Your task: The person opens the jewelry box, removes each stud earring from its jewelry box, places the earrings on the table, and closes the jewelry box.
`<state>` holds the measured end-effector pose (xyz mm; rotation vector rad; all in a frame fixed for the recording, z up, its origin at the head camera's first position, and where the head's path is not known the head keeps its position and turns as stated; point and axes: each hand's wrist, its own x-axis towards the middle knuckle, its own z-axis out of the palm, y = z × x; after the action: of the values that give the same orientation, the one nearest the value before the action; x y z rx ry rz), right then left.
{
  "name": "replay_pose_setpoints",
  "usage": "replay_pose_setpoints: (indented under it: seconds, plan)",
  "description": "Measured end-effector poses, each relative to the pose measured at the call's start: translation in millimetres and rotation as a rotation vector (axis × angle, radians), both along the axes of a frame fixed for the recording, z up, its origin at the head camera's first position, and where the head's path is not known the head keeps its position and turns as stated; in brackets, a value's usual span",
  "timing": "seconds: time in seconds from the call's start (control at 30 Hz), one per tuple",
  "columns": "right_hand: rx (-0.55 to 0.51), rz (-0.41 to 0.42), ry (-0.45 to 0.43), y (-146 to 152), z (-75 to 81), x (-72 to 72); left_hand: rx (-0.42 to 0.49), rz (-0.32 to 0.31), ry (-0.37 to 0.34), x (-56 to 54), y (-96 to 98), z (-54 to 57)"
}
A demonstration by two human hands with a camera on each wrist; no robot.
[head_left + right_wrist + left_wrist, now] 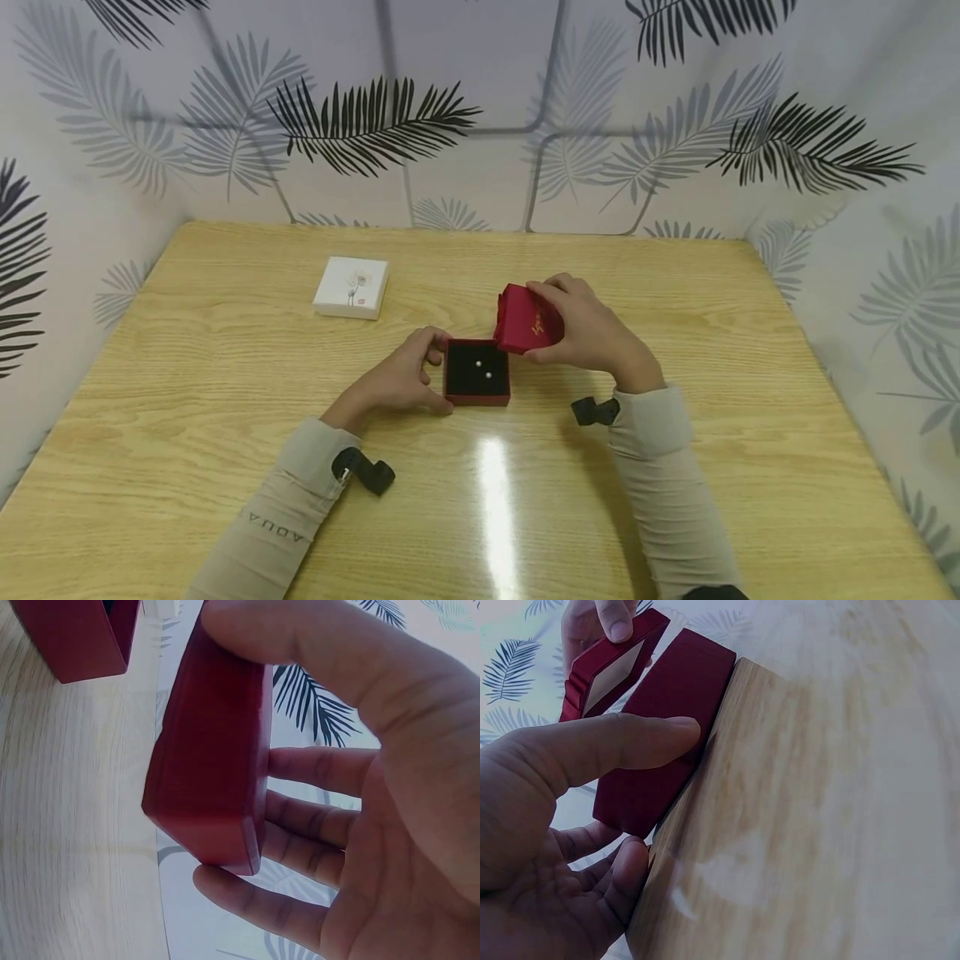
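Observation:
A small red jewelry box base [477,400] sits on the table, lined in black, with two pearl-like stud earrings [483,370] in it. My left hand [405,373] grips the base at its left side, thumb on the near wall and fingers at the far corner; the left wrist view shows the thumb [652,742] against the red wall [682,682]. My right hand [588,325] holds the red lid [528,321], which has gold lettering and a bow, tilted above the base's far right corner. In the right wrist view the thumb and fingers pinch the lid [206,742].
A white square box [351,287] with a flower print lies on the wooden table [225,400], back and left of the red base. Behind the table hangs a leaf-patterned cloth [480,183]. A glare streak runs along the near tabletop.

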<state>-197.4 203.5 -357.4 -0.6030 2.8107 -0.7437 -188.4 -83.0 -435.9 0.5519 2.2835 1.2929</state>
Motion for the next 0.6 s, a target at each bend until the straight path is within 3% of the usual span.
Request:
replay_pose_setpoints:
  seconds: [0.6]
  plan:
    - [-0.016, -0.017, 0.028, 1.8, -2.2, -3.6, 0.004, 0.001, -0.008, 0.0, 0.1, 0.8]
